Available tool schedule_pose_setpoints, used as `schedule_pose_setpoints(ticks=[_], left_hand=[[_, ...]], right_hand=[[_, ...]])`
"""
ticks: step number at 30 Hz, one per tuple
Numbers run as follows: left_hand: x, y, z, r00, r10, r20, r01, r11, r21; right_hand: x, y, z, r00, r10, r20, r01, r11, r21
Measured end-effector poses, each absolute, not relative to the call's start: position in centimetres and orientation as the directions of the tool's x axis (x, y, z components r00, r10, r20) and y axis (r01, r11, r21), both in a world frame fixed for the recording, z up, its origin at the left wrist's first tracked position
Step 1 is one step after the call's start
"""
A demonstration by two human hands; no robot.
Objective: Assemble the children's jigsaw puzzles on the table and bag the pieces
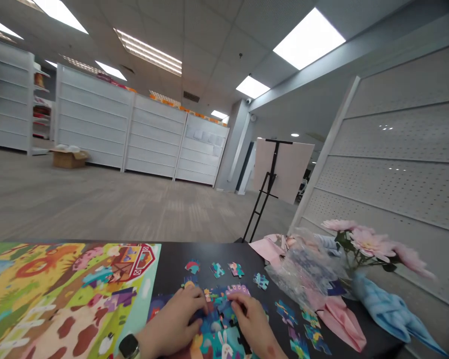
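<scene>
A partly joined jigsaw puzzle (213, 331) in dark blue and teal, with a white rabbit on it, lies in front of me. My left hand (179, 316) rests on its left part, fingers bent downward and the thumb apart from them; no held piece shows there. At the upper right of the puzzle, my right hand (252, 319) has its thumb and fingertips together at the lower edge of a purple puzzle piece (238, 289). The fingertips partly cover where they meet that piece. A dark watch (129, 345) is on my left wrist.
Loose puzzle pieces lie beyond the puzzle, such as a rainbow piece (192, 267), and several more (286, 312) lie to the right. A large farm picture (86, 304) covers the table's left. Clear plastic wrap (309, 269), cloths and pink flowers (372, 242) occupy the right.
</scene>
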State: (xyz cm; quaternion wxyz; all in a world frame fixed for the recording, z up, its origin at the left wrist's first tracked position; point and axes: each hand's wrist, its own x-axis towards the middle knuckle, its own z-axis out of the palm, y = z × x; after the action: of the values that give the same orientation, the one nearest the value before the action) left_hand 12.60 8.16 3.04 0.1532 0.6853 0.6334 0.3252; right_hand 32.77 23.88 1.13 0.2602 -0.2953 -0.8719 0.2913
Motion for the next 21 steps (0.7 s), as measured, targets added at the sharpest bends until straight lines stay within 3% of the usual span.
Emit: schedule_pose_setpoints(ticks=[8,13,21], left_hand=[[12.3,8.0,2.9,0.003,0.970,0.241,0.764,-0.158,0.626],[12.3,8.0,3.3,0.012,0.975,0.221,0.771,-0.150,0.619],[12.4,8.3,3.3,0.028,0.970,0.242,0.771,-0.175,0.612]], right_hand=[[34.3,25.8,1.1,-0.607,0.715,0.347,0.389,0.649,-0.654],[38.1,30.8,0.8,-0.489,0.782,0.388,0.537,0.620,-0.573],[38.1,32.9,2.3,-0.456,0.775,0.439,0.683,0.620,-0.385]])
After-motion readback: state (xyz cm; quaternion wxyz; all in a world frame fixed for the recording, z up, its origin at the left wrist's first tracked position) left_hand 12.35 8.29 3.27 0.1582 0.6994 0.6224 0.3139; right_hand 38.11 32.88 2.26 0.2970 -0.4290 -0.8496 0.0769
